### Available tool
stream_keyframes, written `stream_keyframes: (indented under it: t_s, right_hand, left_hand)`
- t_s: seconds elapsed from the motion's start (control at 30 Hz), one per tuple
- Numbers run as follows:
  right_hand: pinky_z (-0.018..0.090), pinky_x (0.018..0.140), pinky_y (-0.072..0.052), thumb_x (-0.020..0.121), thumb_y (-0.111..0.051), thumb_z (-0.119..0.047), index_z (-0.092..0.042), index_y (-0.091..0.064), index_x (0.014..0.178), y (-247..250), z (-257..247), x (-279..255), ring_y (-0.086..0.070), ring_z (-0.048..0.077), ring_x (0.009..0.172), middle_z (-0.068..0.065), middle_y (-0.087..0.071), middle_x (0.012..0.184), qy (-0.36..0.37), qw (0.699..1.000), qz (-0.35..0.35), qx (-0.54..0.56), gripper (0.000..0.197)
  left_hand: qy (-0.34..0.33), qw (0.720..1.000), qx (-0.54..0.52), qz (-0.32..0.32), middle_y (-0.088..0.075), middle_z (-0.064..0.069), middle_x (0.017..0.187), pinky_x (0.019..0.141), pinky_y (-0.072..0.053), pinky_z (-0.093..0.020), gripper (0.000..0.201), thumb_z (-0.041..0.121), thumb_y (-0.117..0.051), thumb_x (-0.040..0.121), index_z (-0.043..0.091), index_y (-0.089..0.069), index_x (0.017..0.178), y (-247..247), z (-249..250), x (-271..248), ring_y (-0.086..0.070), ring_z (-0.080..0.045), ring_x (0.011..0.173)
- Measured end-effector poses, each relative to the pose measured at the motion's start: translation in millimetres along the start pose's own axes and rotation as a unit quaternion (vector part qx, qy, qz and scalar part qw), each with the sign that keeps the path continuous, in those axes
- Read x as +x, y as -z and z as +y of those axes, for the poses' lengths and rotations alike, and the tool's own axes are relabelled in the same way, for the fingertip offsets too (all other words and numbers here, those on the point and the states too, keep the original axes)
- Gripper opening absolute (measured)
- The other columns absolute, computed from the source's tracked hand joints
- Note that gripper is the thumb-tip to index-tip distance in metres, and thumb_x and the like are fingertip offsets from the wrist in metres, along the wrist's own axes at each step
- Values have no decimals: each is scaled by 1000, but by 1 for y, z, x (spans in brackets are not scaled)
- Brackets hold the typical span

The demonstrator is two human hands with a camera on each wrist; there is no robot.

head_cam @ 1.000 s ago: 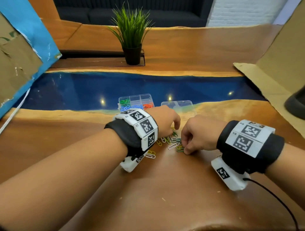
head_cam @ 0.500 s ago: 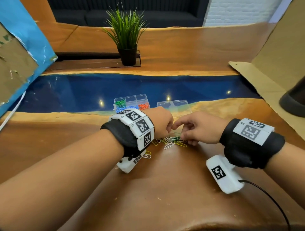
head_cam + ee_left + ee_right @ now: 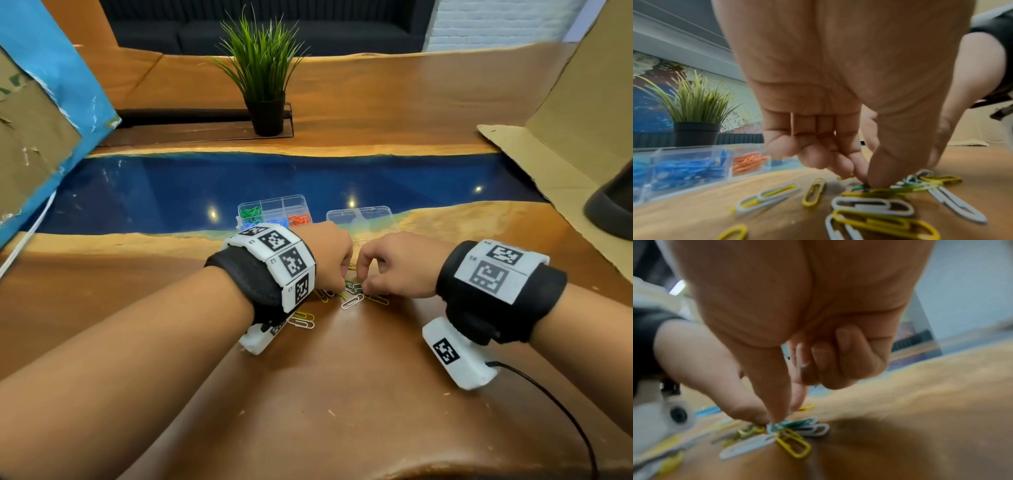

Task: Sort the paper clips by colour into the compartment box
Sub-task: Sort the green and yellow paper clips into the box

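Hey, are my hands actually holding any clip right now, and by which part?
The left hand pinches a green clip at one end, thumb against forefinger. The right hand has its thumb and forefinger down on the green clip too; the blur hides whether it grips.

Wood table w/ a blue resin strip across the middle, ceiling lights reflected in it as bright spots. Potted plant in black pot on far side. Dark sofa behind, white brick wall at top right. Cardboard leans at right; blue-edged cardboard panel at left.
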State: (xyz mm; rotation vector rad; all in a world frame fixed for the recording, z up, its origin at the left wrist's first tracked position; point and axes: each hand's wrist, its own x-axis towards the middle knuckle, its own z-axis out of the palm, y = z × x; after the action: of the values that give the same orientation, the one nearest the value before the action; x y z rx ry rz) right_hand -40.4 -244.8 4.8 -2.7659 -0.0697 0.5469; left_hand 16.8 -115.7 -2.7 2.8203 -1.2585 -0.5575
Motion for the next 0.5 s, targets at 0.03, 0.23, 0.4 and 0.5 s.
stream_keyframes:
  t_s: [0.03,0.23,0.4,0.5]
  right_hand:
    - [17,55,-33,83,-66,-31,-28,-61,88,-1,-1,2,-43,2,61,-12,-48,66,-3,1000,-4,-23,8]
    - [20,55,-34,87,-56,-24,-20,-69,96,-2,-7,6,-49,14,74,-13,-45,63,10,998,9,-69,16]
    - [28,63,-34,91,-44,-27,-17,-54,75,4,-10,10,-47,19,78,-5,-47,67,-7,999,24,-26,22]
    - [31,62,-32,96,-34,-27,-13,-46,69,10,-17,19,-45,22,80,1,-44,68,-13,1000,24,-11,32]
  left_hand:
    - [-1,1000,-1,0,-64,5,78,70,-53,-28,3,24,-63,79,22,-66,79,1,0,0,-64,-15,80]
    - [-1,1000,-1,28,-56,6,72,66,-48,-27,7,26,-61,79,22,-59,74,-1,-3,0,-57,-16,76]
    - [34,992,-95,76,-55,7,71,65,-47,-28,13,25,-64,75,22,-53,70,3,-17,-6,-52,-12,69]
    - [53,982,-148,107,-50,9,65,58,-40,-24,18,22,-65,74,23,-49,66,6,-33,-15,-45,-4,60]
